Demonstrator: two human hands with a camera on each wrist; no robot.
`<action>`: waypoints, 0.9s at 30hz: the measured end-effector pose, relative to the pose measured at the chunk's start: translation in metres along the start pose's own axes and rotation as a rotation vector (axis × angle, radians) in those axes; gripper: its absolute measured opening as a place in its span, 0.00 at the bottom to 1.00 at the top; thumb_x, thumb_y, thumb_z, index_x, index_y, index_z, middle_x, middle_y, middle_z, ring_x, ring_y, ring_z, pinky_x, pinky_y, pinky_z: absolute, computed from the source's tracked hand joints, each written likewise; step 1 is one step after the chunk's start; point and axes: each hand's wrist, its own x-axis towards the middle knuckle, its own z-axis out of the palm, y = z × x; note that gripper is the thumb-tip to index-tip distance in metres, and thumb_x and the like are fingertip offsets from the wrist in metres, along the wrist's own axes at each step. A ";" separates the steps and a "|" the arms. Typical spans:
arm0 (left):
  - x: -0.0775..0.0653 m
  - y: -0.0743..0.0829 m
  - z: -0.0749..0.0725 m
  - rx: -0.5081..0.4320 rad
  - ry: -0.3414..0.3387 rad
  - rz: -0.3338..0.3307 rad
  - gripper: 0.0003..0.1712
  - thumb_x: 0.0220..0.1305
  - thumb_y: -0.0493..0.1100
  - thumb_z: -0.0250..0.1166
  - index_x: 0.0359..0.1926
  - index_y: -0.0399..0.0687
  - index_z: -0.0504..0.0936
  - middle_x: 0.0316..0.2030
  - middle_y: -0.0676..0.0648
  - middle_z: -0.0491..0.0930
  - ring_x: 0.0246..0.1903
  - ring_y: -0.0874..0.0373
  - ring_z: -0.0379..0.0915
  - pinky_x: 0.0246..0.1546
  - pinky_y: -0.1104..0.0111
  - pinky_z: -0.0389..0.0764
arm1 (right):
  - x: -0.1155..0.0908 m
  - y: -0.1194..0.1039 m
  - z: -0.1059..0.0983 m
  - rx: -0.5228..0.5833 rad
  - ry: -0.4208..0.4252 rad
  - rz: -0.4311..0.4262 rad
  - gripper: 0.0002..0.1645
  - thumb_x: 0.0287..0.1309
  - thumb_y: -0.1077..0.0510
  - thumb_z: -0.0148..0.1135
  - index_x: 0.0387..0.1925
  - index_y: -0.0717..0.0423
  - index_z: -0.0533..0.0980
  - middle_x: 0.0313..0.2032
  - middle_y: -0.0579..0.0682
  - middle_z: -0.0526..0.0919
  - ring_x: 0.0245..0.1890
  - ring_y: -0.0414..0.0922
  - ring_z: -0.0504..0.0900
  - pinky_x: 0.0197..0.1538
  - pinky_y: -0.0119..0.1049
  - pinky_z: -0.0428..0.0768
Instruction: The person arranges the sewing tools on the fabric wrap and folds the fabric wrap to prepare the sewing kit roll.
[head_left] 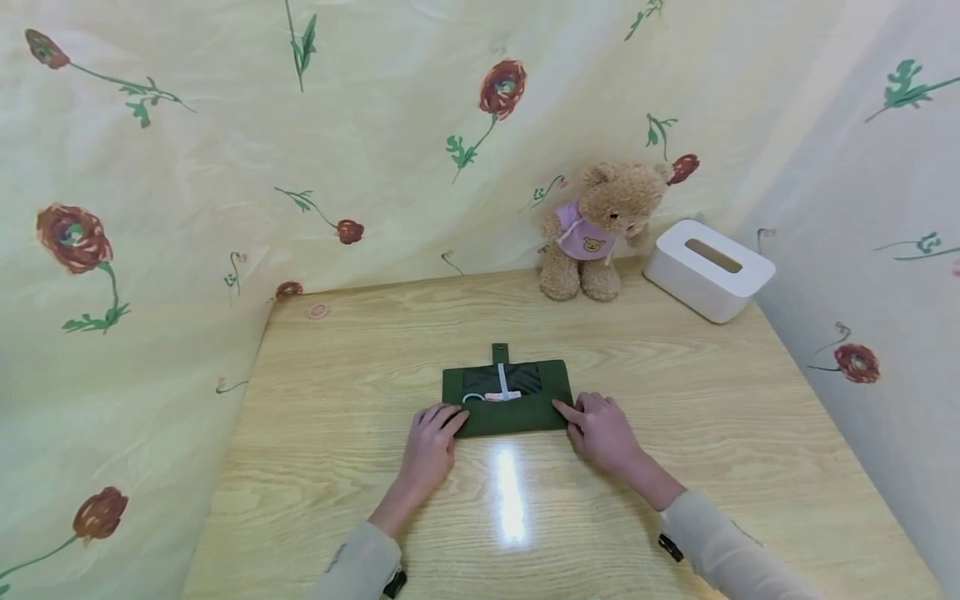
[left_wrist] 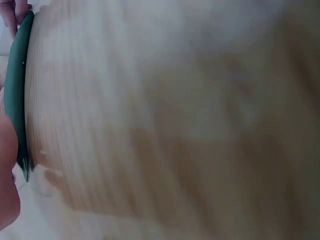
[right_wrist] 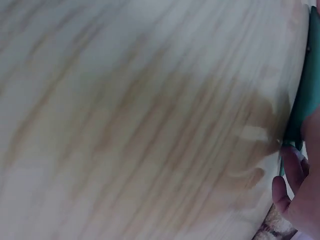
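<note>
A dark green fold-up pouch (head_left: 513, 417) lies unfolded on the wooden table, its snap tab (head_left: 500, 353) pointing to the far side. Above the near fold shows a black inner pocket (head_left: 528, 377) with a pale upright strip (head_left: 503, 381). A light curved loop (head_left: 473, 397) and a small white piece with reddish marks (head_left: 492, 397) peek out beside the strip. My left hand (head_left: 431, 437) grips the near left corner. At the right edge my right hand (head_left: 606, 433) holds the pouch, forefinger laid on top. Both wrist views catch the pouch only edge-on.
A teddy bear (head_left: 592, 229) in a purple top stands against the back wall. To its right is a white tissue box (head_left: 708, 271). A small pink ring (head_left: 318, 311) lies at the back left of the table (head_left: 337, 400). Flowered walls bound the left, back and right.
</note>
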 end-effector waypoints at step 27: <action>0.002 -0.024 -0.019 -0.213 -0.166 -0.089 0.18 0.65 0.31 0.65 0.56 0.34 0.81 0.51 0.38 0.83 0.51 0.46 0.81 0.57 0.50 0.73 | 0.007 0.024 -0.003 0.125 -0.062 -0.086 0.19 0.63 0.58 0.66 0.52 0.63 0.82 0.51 0.60 0.84 0.52 0.59 0.80 0.55 0.62 0.66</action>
